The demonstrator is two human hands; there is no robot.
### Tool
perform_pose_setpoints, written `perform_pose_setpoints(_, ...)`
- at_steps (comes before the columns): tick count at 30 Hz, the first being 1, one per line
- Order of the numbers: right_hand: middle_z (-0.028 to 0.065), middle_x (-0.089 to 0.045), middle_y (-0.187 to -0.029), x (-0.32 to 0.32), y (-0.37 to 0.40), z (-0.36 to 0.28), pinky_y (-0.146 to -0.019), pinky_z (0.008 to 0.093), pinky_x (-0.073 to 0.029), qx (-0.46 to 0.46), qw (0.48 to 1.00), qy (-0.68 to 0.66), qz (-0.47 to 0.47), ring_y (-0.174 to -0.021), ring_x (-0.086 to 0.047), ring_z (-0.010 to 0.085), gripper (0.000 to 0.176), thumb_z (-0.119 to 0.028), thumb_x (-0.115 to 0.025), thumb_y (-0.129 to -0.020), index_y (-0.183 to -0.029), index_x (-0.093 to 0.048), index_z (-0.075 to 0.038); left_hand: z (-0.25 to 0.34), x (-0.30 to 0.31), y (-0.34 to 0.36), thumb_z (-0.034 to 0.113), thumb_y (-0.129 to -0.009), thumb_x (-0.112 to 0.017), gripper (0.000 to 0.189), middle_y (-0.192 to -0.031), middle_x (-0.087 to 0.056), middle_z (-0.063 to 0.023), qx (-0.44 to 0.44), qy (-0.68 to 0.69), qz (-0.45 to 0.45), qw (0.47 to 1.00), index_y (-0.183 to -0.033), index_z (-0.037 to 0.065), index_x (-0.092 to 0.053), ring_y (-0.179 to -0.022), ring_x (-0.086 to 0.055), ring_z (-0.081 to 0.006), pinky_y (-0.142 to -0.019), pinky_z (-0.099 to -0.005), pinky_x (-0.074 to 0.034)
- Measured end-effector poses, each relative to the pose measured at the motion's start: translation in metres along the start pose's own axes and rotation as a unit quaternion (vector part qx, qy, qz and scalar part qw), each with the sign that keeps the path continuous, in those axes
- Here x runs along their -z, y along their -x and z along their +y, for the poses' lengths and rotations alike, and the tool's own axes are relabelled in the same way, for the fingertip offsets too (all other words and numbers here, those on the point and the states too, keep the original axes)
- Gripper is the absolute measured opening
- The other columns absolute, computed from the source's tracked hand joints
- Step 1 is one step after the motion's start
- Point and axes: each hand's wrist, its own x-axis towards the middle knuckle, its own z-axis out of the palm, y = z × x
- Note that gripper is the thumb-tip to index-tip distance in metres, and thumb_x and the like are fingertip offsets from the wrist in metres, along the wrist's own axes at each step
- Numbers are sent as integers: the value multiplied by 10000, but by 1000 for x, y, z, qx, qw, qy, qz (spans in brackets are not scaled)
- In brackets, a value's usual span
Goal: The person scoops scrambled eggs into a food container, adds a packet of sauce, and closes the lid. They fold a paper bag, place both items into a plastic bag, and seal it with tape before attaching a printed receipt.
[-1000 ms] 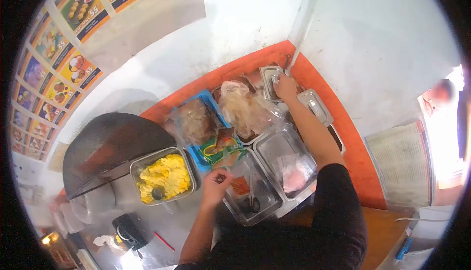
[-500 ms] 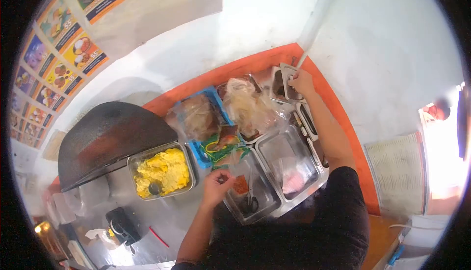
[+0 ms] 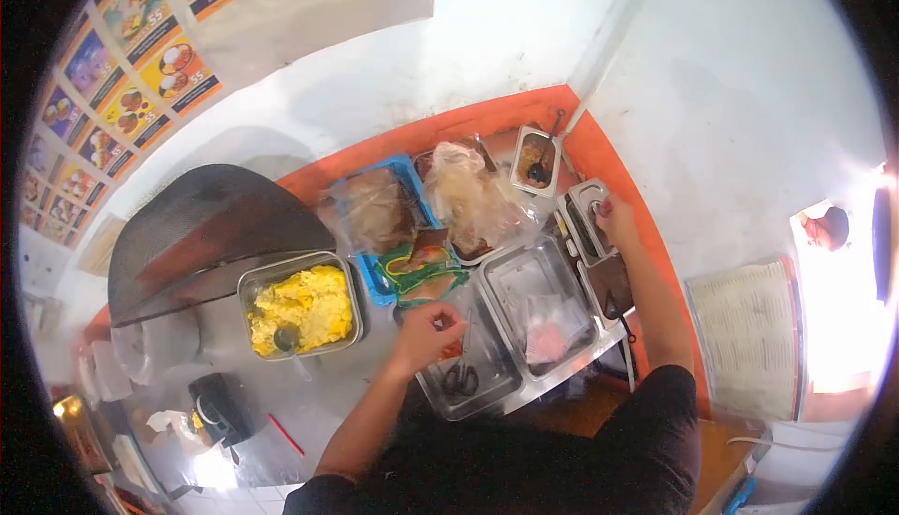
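My right hand grips a small steel lid by its top, over the narrow containers at the right side. Behind it stands a small steel container with brownish food and a dark-handled ladle in it, its top uncovered. My left hand hovers over the near steel tray, fingers curled together; whatever they hold, if anything, cannot be made out. Inside that tray lie black-handled scissors and a reddish packet, partly hidden by the hand. The neighbouring tray holds a plastic bag with something pink.
A steel pan of yellow food with a scoop stands at left, before a dark mesh cover. Plastic bags, a blue basket and a green packet crowd the middle. A red stick lies on the steel counter.
My right hand has moved toward me with the lid, from the far small container to the one nearer. The far container now shows its food and ladle. My left hand stays over the near tray.
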Motion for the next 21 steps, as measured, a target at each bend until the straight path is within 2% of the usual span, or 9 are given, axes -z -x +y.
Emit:
perform_pose_setpoints(3, 80, -614, -744, 8, 25, -80, -647, 316, -475, 50, 996, -27, 67, -698, -600, 179, 206, -59, -724, -759, -927, -613, -14, -1, -1, 0, 137, -814, -734, 135, -763, -640, 6, -50, -62, 12, 997, -825, 28, -655, -707, -578, -73, -654, -249, -475)
perform_pose_setpoints(4, 51, -630, -776, 12, 43, -133, -695, 274, -479, -50, 982, -183, -3, -741, -599, 121, 149, -86, -696, -829, -954, -653, -17, 2, -2, 0, 145, -814, -734, 145, -774, -649, -4, -56, -80, 22, 995, -828, 24, -654, -711, -595, -78, -657, -253, -490)
perform_pose_setpoints(6, 48, -692, -899, -8, 92, -182, -741, 276, -506, -85, 906, -377, -169, -831, -619, 105, 177, -148, -721, -856, -972, -680, -21, 4, -5, 8, 161, -812, -735, 165, -779, -657, -14, -14, -62, 24, 998, -827, 18, -654, -709, -613, -83, -656, -262, -504)
perform_pose_setpoints(9, 45, -714, -870, -11, 157, -271, -728, 277, -518, -26, 887, -350, -299, -787, -645, 109, 200, -168, -727, -858, -982, -719, -11, 6, -8, 12, 178, -807, -737, 182, -764, -658, -10, 70, 19, -3, 997, -823, 15, -658, -696, -612, -83, -648, -274, -501)
perform_pose_setpoints(12, 57, -709, -813, -46, 192, -281, -697, 269, -520, -115, 860, -419, -266, -756, -653, 114, 209, -166, -724, -859, -1005, -715, -17, 4, -5, 22, 175, -809, -736, 178, -755, -663, -5, 83, -2, -23, 996, -839, 14, -667, -697, -608, -81, -653, -276, -499)
perform_pose_setpoints(14, 69, -703, -781, -48, 199, -278, -675, 261, -513, -109, 879, -371, -278, -738, -650, 114, 215, -177, -714, -867, -992, -712, -2, 12, 0, 29, 168, -814, -737, 175, -752, -668, -7, 62, -89, -29, 994, -858, 12, -671, -703, -609, -77, -654, -273, -498)
perform_pose_setpoints(17, 30, -662, -734, -33, 201, -282, -593, 232, -470, -109, 857, -387, -322, -671, -601, 83, 183, -167, -703, -881, -926, -695, 11, -1, 2, 37, 122, -821, -738, 136, -702, -628, 9, 67, -24, -67, 995, -833, 12, -659, -645, -568, -40, -552, -236, -442)
perform_pose_setpoints(20, 3, -629, -701, -15, 201, -289, -544, 228, -435, -110, 843, -396, -347, -621, -558, 66, 158, -142, -685, -872, -865, -674, 15, 1, 0, 48, 139, -834, -701, 137, -732, -638, -36, 35, 6, -82, 996, -840, 15, -642, -658, -602, -128, -588, -303, -461)
perform_pose_setpoints(21, 0, -622, -691, -13, 204, -290, -536, 232, -427, -110, 844, -391, -351, -610, -548, 65, 151, -134, -678, -865, -849, -668, 16, 0, -2, 50, 143, -834, -684, 137, -746, -629, -58, -42, -72, -94, 992, -834, 18, -630, -681, -606, -175, -607, -331, -468)
